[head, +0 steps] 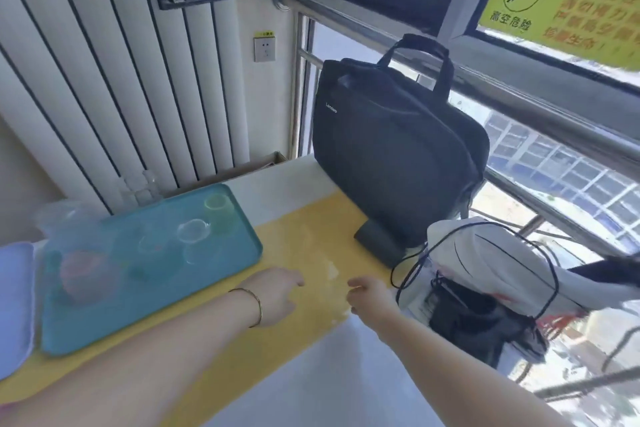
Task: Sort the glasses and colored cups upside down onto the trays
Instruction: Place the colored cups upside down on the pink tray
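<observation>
Both hands reach out over the yellow mat [311, 229]. The left hand [277, 295] is palm down with its fingers loosely bent and hovers just beside the near right corner of the teal tray [156, 319]. A thin gold bangle [256, 305] sits on its wrist. The right hand [369, 296] is near it, fingers slackly curled. Neither holds anything that I can see.

From my seat the tray's contents are smeared by motion. I make out a green cup [217, 210] at the far right corner, a clear glass [192, 230] just in front of it and a pink cup [85, 276] toward the left end. I cannot tell which way up any of them stands. A lavender tray [14, 302] lies alongside the teal one at the picture's left edge. More clear glasses [142, 187] stand behind the teal tray, by the wall.

The mat covers part of a white table [329, 374] pushed into a corner. A tall white radiator [121, 87] runs up the wall on the left, with a wall socket [265, 48] beside it. A black laptop bag [398, 156] stands upright on the table's far right side against a metal rail [519, 135]. A white bag [485, 253] wrapped in a black cable [550, 274] lies near it on the right. Behind the rail are dark-framed windows, one bearing a yellow warning sign [561, 0].
</observation>
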